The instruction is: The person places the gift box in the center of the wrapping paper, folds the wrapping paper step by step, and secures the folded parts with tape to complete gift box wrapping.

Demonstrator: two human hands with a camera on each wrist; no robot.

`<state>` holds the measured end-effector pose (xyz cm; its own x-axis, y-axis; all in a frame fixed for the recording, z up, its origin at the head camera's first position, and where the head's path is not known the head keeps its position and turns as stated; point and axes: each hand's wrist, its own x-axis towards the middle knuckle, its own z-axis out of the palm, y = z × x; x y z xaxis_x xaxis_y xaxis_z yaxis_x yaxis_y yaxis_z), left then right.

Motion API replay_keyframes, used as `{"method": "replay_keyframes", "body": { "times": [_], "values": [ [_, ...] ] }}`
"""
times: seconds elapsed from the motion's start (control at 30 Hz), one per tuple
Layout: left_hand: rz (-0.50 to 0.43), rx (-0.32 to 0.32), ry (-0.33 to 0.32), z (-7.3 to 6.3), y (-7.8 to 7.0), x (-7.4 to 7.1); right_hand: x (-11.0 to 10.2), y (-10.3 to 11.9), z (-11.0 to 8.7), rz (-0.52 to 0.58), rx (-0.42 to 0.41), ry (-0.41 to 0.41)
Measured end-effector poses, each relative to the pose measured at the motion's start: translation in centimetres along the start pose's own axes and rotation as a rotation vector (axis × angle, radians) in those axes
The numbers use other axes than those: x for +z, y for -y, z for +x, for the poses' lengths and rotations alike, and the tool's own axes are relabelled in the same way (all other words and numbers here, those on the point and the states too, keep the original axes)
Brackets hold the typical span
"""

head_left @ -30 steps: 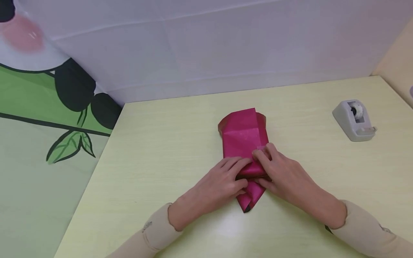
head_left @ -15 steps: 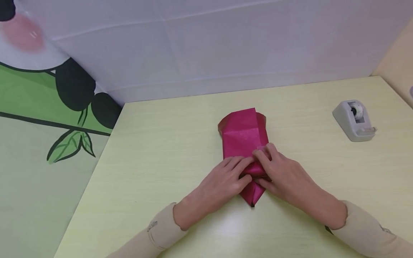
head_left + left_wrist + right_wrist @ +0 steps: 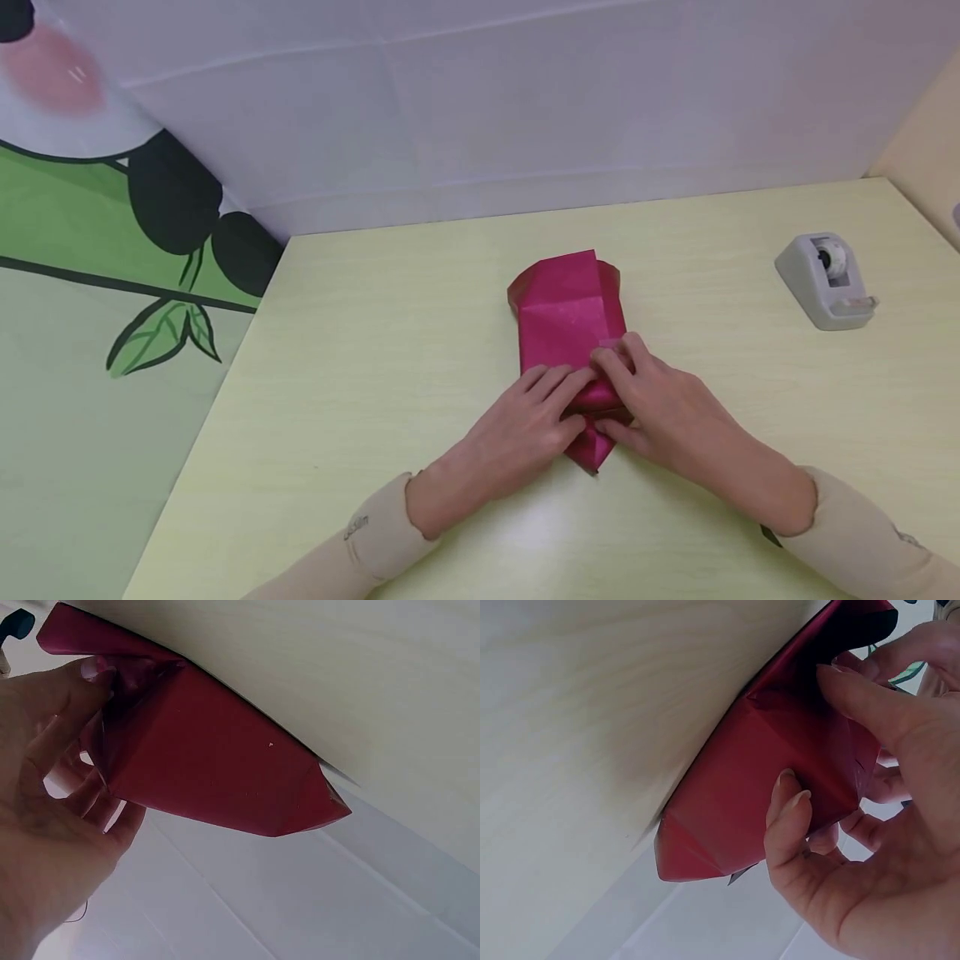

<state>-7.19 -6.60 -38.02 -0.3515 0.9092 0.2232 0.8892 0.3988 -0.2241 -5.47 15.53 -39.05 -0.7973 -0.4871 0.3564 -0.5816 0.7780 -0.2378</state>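
Observation:
A package wrapped in shiny magenta paper [image 3: 562,325] lies on the table, its far end flaring open in loose folds. At its near end a pointed paper flap [image 3: 592,454] sticks out toward me. My left hand [image 3: 517,433] holds this end from the left, fingertips on the top face and thumb on the flap's folded paper [image 3: 135,682]. From the right, my right hand [image 3: 667,408] grips the same end, its thumb at the flap and its fingers bent over the top. In the right wrist view, the thumb presses into the creased end of the package [image 3: 720,772].
A grey tape dispenser [image 3: 825,283] with a roll of clear tape stands at the back right of the pale wooden table [image 3: 360,333]. Behind the table hangs a white cloth [image 3: 480,108]; a painted green panel [image 3: 67,217] is at the left.
My left hand has shifted slightly right and inward, and the flap's tip has swung right and been drawn in closer to the package. My right hand has stayed nearly still.

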Motion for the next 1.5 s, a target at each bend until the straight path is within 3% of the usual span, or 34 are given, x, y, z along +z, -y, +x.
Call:
{"method": "replay_keyframes", "body": {
  "times": [0.17, 0.47, 0.8, 1.03, 1.23, 1.5],
  "values": [
    [-0.013, -0.017, 0.073, -0.1, -0.3, -0.3, -0.2, -0.2, -0.1, 0.038, -0.009, -0.004],
    [0.103, -0.051, 0.007, 0.0, -0.9, 0.3, -0.3, -0.2, -0.2, 0.066, 0.014, -0.007],
    [0.141, -0.076, 0.076, 0.2, -1.5, 0.3, 0.7, 0.0, -0.2, 0.005, 0.03, -0.059],
    [0.198, -0.01, 0.031, 0.3, -1.9, 0.1, 0.8, -0.1, -0.1, 0.001, 0.039, -0.051],
    [0.246, 0.112, 0.16, 0.3, -2.2, -0.2, 0.8, -0.3, -0.1, 0.006, 0.052, -0.031],
    [0.216, 0.152, 0.247, 0.4, -2.7, -0.4, 0.9, -0.4, -0.1, 0.035, 0.055, -0.027]
  ]
}}
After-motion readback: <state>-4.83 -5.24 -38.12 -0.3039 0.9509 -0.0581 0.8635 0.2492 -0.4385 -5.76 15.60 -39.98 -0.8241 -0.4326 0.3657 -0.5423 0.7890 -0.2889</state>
